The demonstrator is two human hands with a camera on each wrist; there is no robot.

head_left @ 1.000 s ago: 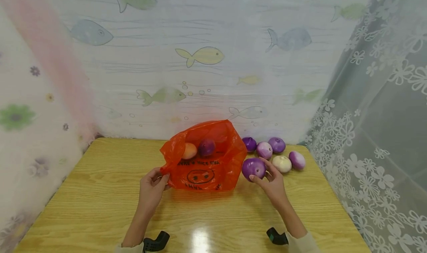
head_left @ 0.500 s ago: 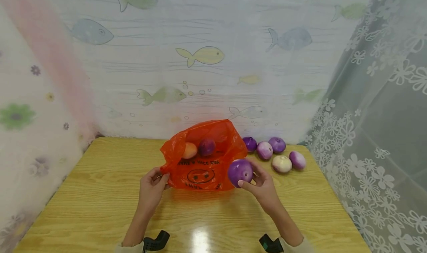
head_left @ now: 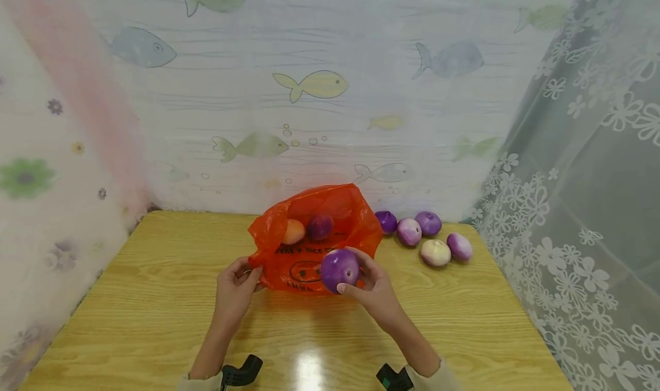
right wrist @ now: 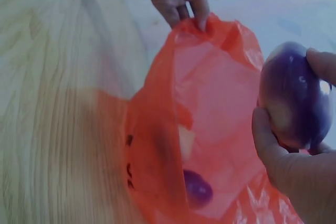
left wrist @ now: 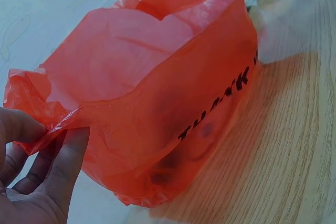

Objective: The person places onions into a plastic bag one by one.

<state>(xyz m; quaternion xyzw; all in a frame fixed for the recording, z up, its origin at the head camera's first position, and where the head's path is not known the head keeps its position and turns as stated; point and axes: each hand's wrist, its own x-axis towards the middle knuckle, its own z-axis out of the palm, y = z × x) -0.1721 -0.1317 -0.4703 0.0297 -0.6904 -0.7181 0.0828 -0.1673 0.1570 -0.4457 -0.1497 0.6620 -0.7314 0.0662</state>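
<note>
A red plastic bag (head_left: 361, 230) with black print lies with its mouth facing me. My left hand (head_left: 237, 288) pinches the bag's left edge between thumb and fingers, also plain in the left wrist view. Through the mouth show an orange round item (head_left: 294, 231) and a purple one (head_left: 319, 227). My right hand (head_left: 378, 290) grips a glossy purple onion (head_left: 340, 270) with a paler patch on its side, thumb below and fingers at its right. In the head view it overlaps the front of the bag; the right wrist view shows it beside the bag's mouth.
Right of the bag, several more onions stand in a group on the wooden table (head_left: 154, 299): a dark purple one (head_left: 385, 222), a pale purple one (head_left: 409, 231) and a cream one (head_left: 435, 253) among them. A fish-patterned curtain (head_left: 319, 35) hangs behind.
My right hand has carried the purple onion leftward, from beside the bag's right edge to in front of the bag. The left hand and the bag have stayed in place.
</note>
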